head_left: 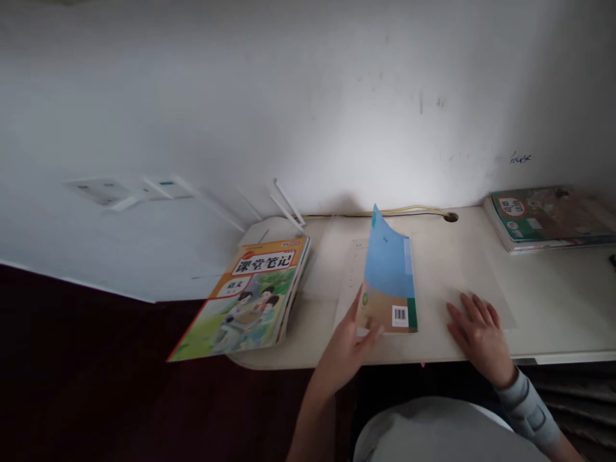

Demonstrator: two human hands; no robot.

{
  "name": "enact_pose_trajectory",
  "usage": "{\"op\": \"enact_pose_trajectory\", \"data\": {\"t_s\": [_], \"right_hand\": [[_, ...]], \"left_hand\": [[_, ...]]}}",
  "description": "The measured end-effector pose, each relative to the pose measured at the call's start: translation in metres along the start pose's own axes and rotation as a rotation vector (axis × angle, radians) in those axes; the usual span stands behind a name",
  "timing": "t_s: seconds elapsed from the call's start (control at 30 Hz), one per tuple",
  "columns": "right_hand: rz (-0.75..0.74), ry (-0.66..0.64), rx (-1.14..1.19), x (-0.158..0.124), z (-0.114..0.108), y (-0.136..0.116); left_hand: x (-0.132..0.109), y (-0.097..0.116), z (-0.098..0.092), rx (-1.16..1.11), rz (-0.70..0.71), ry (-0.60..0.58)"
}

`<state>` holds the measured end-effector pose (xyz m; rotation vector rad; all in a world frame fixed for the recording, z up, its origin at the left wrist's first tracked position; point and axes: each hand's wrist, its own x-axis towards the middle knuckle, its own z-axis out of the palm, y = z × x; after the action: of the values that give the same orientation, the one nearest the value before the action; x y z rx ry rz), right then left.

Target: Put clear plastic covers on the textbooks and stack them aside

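A book with a blue and brown cover [391, 263] stands partly raised over the middle of the desk, a barcode near its lower edge. My left hand [347, 343] grips its lower left side, the fingers partly hidden behind the cover. Pale pages with faint print [351, 269] show to the left of the cover. My right hand [481, 330] lies on the desk to the right of the book, palm down with fingers apart, holding nothing.
A stack of books with an orange and green cover [253, 289] juts past the desk's left end. Another stack [553, 215] sits at the back right. Thin cables [409, 210] run along the wall to a round hole [451, 217]. The desk's front edge [298, 367] is near my body.
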<state>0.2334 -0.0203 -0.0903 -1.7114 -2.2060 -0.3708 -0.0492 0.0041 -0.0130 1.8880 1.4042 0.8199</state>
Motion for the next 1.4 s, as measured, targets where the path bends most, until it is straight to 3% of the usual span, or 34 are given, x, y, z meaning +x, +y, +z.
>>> {"op": "enact_pose_trajectory", "data": {"t_s": [0.1, 0.2, 0.3, 0.43, 0.57, 1.07, 1.4], "right_hand": [[0.016, -0.018, 0.009, 0.0, -0.001, -0.002], [0.044, -0.045, 0.019, 0.002, -0.001, 0.0], [0.132, -0.045, -0.022, 0.005, 0.001, 0.006], [0.22, -0.059, -0.046, 0.008, 0.005, 0.019], [0.211, -0.054, 0.025, 0.007, 0.009, 0.025], [0.18, 0.056, 0.102, 0.007, 0.011, 0.034], [0.216, 0.104, 0.185, 0.008, 0.011, 0.035]], "left_hand": [[0.008, 0.007, 0.031, 0.104, 0.098, 0.105], [0.025, 0.006, 0.066, 0.337, 0.301, 0.174], [0.036, 0.01, 0.096, 0.569, 0.497, 0.066], [0.042, 0.019, 0.122, 0.744, 0.571, -0.069], [0.045, 0.019, 0.131, 0.777, 0.554, -0.107], [0.047, 0.021, 0.131, 0.752, 0.531, -0.115], [0.059, 0.046, 0.154, 0.774, 0.449, -0.081]]}}
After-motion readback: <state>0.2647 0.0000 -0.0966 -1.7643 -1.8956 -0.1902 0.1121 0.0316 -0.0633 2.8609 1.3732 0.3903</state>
